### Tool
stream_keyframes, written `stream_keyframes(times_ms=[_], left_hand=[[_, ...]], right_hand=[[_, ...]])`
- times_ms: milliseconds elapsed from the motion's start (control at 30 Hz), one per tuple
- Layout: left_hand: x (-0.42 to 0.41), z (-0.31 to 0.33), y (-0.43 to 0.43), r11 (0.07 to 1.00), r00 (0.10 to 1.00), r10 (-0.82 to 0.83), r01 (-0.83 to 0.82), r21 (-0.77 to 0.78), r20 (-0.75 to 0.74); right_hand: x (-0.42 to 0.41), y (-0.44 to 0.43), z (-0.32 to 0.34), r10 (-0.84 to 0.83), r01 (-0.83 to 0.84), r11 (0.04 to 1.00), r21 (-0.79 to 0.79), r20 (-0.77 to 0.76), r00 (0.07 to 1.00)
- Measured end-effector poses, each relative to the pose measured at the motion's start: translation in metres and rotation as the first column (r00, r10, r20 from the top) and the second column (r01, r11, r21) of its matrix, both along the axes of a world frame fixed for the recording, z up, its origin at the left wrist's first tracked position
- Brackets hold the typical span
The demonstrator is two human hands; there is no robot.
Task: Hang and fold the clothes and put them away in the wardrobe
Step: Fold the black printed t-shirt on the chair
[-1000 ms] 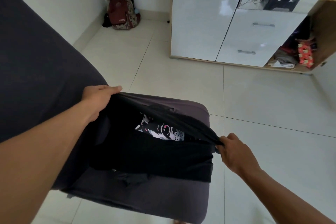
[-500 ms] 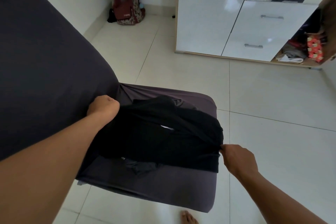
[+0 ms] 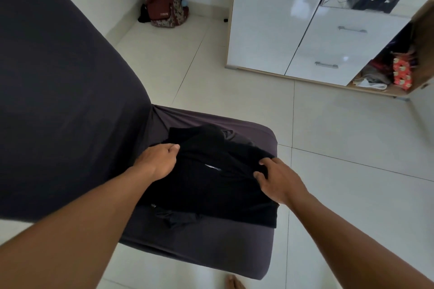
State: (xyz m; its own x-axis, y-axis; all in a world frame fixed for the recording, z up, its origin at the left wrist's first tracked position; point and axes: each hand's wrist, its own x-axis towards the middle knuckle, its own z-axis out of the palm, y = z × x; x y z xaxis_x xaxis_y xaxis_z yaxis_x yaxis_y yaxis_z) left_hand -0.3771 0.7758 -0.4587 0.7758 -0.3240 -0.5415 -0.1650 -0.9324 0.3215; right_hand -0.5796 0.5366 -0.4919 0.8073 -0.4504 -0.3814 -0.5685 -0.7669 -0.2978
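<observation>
— Where is the clothing?

— The black garment (image 3: 211,185) lies folded on the corner of the dark-covered seat (image 3: 211,244), well apart from the white wardrobe (image 3: 277,19).

— And the hands?

— The left hand (image 3: 159,162) grips its left edge with its fingers curled in, and the tips are lost in the dark cloth. The right hand (image 3: 279,180) pinches a fold at the right edge between thumb and forefinger. Its other fingers are hidden behind the hand.

— What can't you make out?

— A pale strip (image 3: 212,167) in the middle of the garment is too small to read. I cannot tell whether the crumpled dark scrap (image 3: 173,216) at the near edge belongs to the garment. The wardrobe's open compartment is cut off at the frame's right side and shows only heaped cloth (image 3: 375,78). A bare foot (image 3: 233,283) is cropped at the bottom.
</observation>
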Motion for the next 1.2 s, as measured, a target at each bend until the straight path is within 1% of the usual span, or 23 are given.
stream_keyframes(times_ms=[67, 167, 267, 333, 367, 400, 433, 467, 500, 533, 567, 633, 667, 767, 833, 900, 967, 1067, 1100, 1133, 1167, 1200], left_hand=[[0.003, -0.003, -0.002, 0.997, 0.997, 0.071, -0.072, 0.020, 0.031], [0.005, -0.001, -0.003, 0.986, 0.984, 0.161, -0.164, 0.034, 0.073], [0.008, -0.002, -0.007, 0.962, 0.943, 0.270, -0.260, -0.077, 0.193], [0.013, -0.003, -0.012, 0.934, 0.899, 0.353, -0.323, -0.151, 0.259], [0.013, -0.004, -0.014, 0.925, 0.883, 0.376, -0.339, -0.172, 0.280], [0.013, -0.003, -0.014, 0.934, 0.879, 0.356, -0.322, -0.156, 0.317], [0.010, -0.003, -0.015, 0.954, 0.886, 0.298, -0.283, -0.096, 0.355], [0.008, -0.004, -0.014, 0.972, 0.896, 0.224, -0.232, -0.026, 0.382], [0.006, -0.006, -0.013, 0.977, 0.906, 0.182, -0.209, 0.031, 0.383], [0.000, -0.007, -0.010, 0.976, 0.915, 0.181, -0.212, 0.048, 0.360], [-0.003, -0.008, -0.006, 0.977, 0.918, 0.190, -0.211, 0.025, 0.347], [-0.019, -0.009, 0.000, 0.971, 0.906, 0.230, -0.237, -0.025, 0.355], [-0.027, -0.010, 0.003, 0.972, 0.901, 0.226, -0.234, -0.023, 0.370], [-0.067, -0.009, 0.004, 0.953, 0.914, 0.270, -0.299, 0.053, 0.304], [-0.099, -0.010, -0.001, 0.947, 0.919, 0.248, -0.296, 0.124, 0.305], [-0.124, -0.012, -0.007, 0.941, 0.922, 0.240, -0.298, 0.160, 0.304], [-0.137, -0.015, -0.010, 0.936, 0.930, 0.271, -0.315, 0.160, 0.247], [-0.146, -0.016, -0.008, 0.916, 0.915, 0.358, -0.382, 0.118, 0.184], [-0.148, -0.015, -0.009, 0.904, 0.901, 0.394, -0.416, 0.097, 0.184], [-0.149, -0.015, -0.008, 0.882, 0.874, 0.444, -0.465, 0.074, 0.198], [-0.148, -0.014, -0.008, 0.851, 0.838, 0.503, -0.523, 0.051, 0.210], [-0.146, -0.012, -0.008, 0.813, 0.798, 0.563, -0.581, 0.028, 0.217]], right_hand=[[0.009, 0.001, 0.002, 0.018, -0.016, 0.999, 0.032, -0.062, 0.998], [0.009, 0.003, 0.000, 0.072, -0.069, 0.997, 0.032, -0.093, 0.993], [0.001, 0.003, -0.010, 0.167, -0.172, 0.985, -0.034, -0.107, 0.980], [-0.003, 0.000, -0.016, 0.220, -0.226, 0.974, -0.032, -0.132, 0.967], [-0.005, -0.002, -0.019, 0.274, -0.282, 0.959, -0.033, -0.154, 0.949], [-0.007, -0.003, -0.019, 0.337, -0.352, 0.935, -0.045, -0.198, 0.920], [-0.008, -0.003, -0.018, 0.382, -0.405, 0.913, -0.052, -0.239, 0.893], [-0.009, -0.004, -0.015, 0.394, -0.419, 0.907, -0.049, -0.259, 0.882], [-0.007, -0.009, -0.012, 0.408, -0.427, 0.903, -0.036, -0.234, 0.882], [-0.006, -0.014, -0.007, 0.417, -0.428, 0.904, -0.019, -0.190, 0.889], [-0.003, -0.016, -0.004, 0.419, -0.425, 0.905, -0.020, -0.142, 0.897], [0.006, -0.025, 0.001, 0.475, -0.478, 0.878, -0.036, -0.072, 0.877], [0.012, -0.027, 0.004, 0.493, -0.494, 0.867, -0.056, -0.036, 0.869], [0.036, -0.031, 0.012, 0.625, -0.620, 0.779, -0.088, 0.026, 0.781], [0.055, -0.028, 0.021, 0.685, -0.678, 0.727, -0.106, 0.064, 0.725], [0.078, -0.023, 0.027, 0.761, -0.748, 0.647, -0.144, 0.081, 0.643], [0.101, -0.016, 0.034, 0.837, -0.825, 0.546, -0.146, 0.056, 0.544], [0.132, -0.005, 0.037, 0.910, -0.906, 0.404, -0.131, -0.043, 0.412], [0.139, -0.003, 0.039, 0.915, -0.912, 0.388, -0.135, -0.060, 0.399], [0.147, -0.001, 0.040, 0.913, -0.908, 0.398, -0.132, -0.043, 0.406], [0.155, 0.001, 0.041, 0.897, -0.894, 0.440, -0.079, 0.003, 0.442], [0.163, 0.004, 0.043, 0.859, -0.860, 0.510, 0.023, 0.040, 0.510]])
